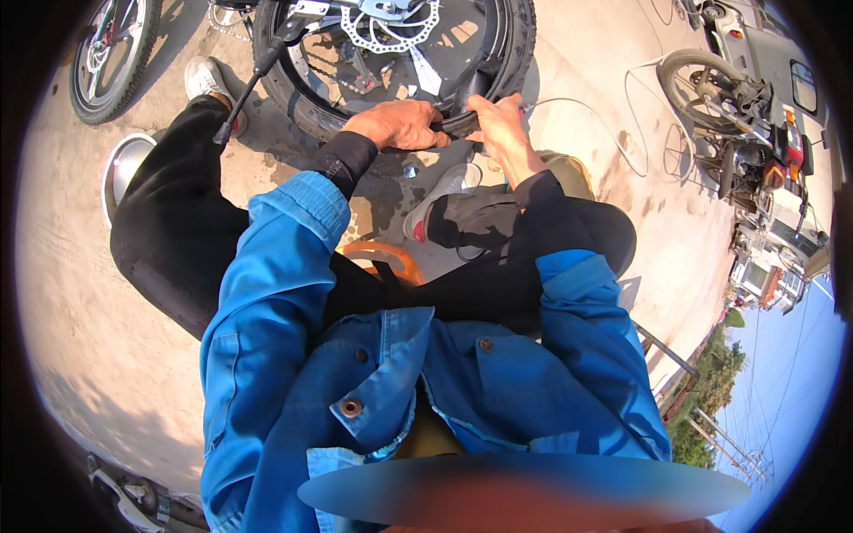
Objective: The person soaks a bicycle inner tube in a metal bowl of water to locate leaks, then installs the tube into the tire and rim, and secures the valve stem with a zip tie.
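Note:
A bicycle wheel with a black knobbly tyre (526, 44) and a silver brake disc (391, 44) lies in front of me, cut off by the top edge of the view. My left hand (400, 124) is closed, fingers curled over the near side of the tyre. Just to its right, my right hand (502, 124) grips the same tyre, thumb and fingers at its edge. A smooth dark rubber piece (480, 84) bulges inside the tyre by my right hand; it looks like inner tube. The fingertips of both hands are partly hidden.
A black kickstand-like bar (249, 93) slants down beside my left leg. Left of me are a metal bowl (133, 160) and another bicycle wheel (129, 67). A pale hose (626, 133) crosses the ground toward a parked motorcycle (773, 147). Something orange (395, 255) is beneath me.

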Tool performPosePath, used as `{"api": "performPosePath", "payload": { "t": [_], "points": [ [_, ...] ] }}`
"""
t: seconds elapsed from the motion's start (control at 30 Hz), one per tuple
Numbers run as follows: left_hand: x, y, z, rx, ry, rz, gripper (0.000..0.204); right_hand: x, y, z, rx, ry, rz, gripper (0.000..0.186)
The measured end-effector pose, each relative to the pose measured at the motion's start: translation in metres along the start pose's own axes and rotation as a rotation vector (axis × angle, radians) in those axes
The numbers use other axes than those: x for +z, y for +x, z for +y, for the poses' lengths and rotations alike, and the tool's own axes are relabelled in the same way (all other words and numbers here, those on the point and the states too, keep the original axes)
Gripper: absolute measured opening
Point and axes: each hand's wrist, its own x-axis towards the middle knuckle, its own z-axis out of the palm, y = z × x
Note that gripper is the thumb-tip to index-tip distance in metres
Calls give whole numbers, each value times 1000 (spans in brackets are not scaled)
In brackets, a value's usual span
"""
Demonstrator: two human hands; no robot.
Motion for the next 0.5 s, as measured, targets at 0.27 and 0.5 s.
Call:
{"api": "performPosePath", "payload": {
  "t": [0.27, 0.5],
  "points": [
    [-7, 44, 0, 274, -658, 294, 54, -1, -5, 9, -74, -11, 17, 97],
    [8, 52, 19, 127, -615, 71, 64, -1, 6, 23, -50, 33, -39, 119]
  ]
}}
